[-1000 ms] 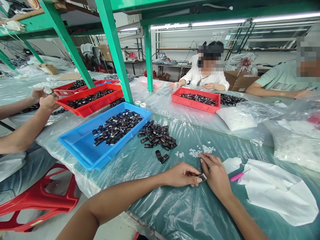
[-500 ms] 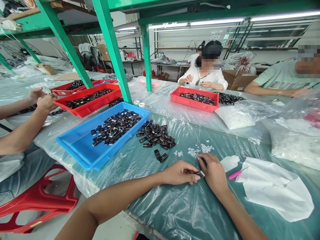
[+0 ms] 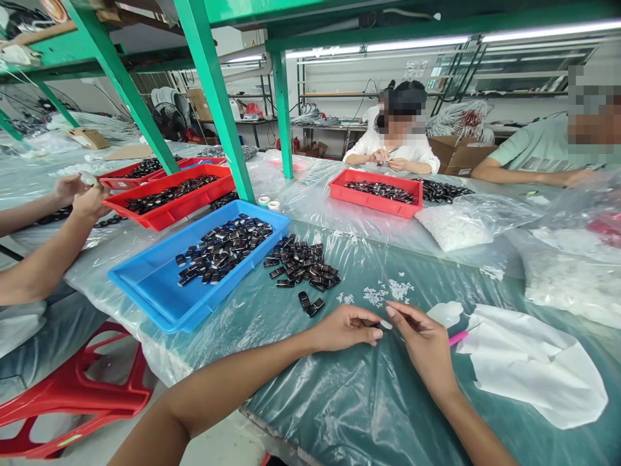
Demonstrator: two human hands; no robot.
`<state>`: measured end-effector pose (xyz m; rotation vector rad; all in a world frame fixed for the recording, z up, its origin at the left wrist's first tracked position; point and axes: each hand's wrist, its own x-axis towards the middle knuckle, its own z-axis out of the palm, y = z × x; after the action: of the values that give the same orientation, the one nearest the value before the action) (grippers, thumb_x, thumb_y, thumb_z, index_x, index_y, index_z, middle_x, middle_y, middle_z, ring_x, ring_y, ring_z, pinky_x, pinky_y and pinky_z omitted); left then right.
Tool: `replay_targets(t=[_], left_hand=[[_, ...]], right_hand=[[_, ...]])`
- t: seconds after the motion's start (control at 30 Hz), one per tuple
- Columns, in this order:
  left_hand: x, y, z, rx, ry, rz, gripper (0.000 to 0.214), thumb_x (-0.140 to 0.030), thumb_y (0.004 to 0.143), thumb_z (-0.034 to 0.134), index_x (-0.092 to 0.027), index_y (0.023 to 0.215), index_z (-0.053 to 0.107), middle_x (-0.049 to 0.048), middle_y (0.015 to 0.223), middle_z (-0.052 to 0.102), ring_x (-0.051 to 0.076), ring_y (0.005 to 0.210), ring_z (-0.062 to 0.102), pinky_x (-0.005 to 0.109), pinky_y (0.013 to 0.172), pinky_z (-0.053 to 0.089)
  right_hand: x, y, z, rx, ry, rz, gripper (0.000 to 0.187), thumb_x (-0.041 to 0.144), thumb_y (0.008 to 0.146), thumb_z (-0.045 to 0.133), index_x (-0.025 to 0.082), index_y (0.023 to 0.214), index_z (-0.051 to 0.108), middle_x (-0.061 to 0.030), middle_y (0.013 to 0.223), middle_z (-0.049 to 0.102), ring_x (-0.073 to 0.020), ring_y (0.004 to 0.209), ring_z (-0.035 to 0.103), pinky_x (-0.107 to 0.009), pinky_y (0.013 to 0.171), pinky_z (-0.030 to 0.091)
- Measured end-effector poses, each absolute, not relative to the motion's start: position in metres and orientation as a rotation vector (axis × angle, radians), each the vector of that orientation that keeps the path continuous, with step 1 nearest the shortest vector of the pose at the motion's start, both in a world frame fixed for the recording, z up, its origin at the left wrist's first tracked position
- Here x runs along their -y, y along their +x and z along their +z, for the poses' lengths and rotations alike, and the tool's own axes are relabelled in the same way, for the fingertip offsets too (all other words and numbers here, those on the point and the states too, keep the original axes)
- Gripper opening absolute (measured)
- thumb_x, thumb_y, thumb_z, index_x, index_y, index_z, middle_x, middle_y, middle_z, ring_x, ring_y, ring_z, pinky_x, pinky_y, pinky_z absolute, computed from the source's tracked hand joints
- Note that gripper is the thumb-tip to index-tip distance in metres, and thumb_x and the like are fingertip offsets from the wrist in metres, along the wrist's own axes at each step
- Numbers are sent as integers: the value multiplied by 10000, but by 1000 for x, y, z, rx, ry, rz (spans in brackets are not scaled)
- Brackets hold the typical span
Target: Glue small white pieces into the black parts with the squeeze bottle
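My left hand [image 3: 347, 329] pinches a small black piece with a white end [image 3: 385, 324] between thumb and fingers; most of it is hidden by the fingers. Just to its right is my right hand [image 3: 424, 330], thumb and forefinger tips close together. Whatever they may hold is too small to make out. Beyond both hands lie loose tiny white bits [image 3: 375, 296] in small heaps. Two or three black pieces [image 3: 310, 303] lie apart from a larger pile of black pieces [image 3: 308, 262] beside the blue tray [image 3: 140, 294], which holds many more.
Red trays [image 3: 373, 202] of black pieces stand farther back. To the right are a white sheet [image 3: 538, 369], a pink-handled tool [image 3: 458, 338] and plastic bags of white parts [image 3: 456, 226]. Green posts [image 3: 216, 97] rise from the bench. Co-workers sit across and at left.
My right hand has turned and drawn slightly right, away from the left, its fingers straighter. My left hand has risen a little, tilting the piece. The co-worker opposite has brought both hands together.
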<state>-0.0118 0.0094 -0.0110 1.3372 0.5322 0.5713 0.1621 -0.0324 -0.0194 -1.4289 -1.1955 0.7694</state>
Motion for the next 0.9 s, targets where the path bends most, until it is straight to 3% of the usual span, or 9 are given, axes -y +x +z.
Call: replay_targets(t=[0.27, 0.47, 0.77, 0.9], left_hand=[[-11, -12, -10, -540, 1320, 605, 421, -461, 698, 692, -87, 890, 674, 70, 805, 639, 140, 682, 618, 274, 707, 473], [-13, -12, -17, -533, 1289, 632, 424, -443, 709, 691, -95, 949, 658, 72, 824, 645, 137, 686, 626, 284, 715, 487], [-12, -12, -16, -545, 1281, 606, 447, -469, 683, 699, -85, 909, 664, 79, 828, 645, 145, 699, 625, 321, 740, 508], [-12, -11, -18, -539, 1261, 606, 476, -472, 676, 704, -84, 949, 667, 81, 831, 643, 152, 719, 620, 349, 760, 516]], right_hand=[[41, 155, -21, 922, -1303, 1025, 247, 374, 717, 699, 267, 939, 723, -40, 1049, 688, -221, 998, 610, -374, 903, 450], [43, 153, -17, 860, -1242, 1129, 272, 360, 702, 720, 272, 959, 722, -29, 1093, 675, -218, 1092, 563, -358, 977, 398], [41, 153, -22, 781, -1282, 1084, 294, 350, 658, 753, 222, 921, 726, -40, 915, 718, -208, 865, 643, -387, 895, 463], [44, 153, -18, 790, -1296, 1057, 313, 350, 694, 724, 225, 980, 716, -47, 965, 714, -221, 896, 647, -400, 906, 458]])
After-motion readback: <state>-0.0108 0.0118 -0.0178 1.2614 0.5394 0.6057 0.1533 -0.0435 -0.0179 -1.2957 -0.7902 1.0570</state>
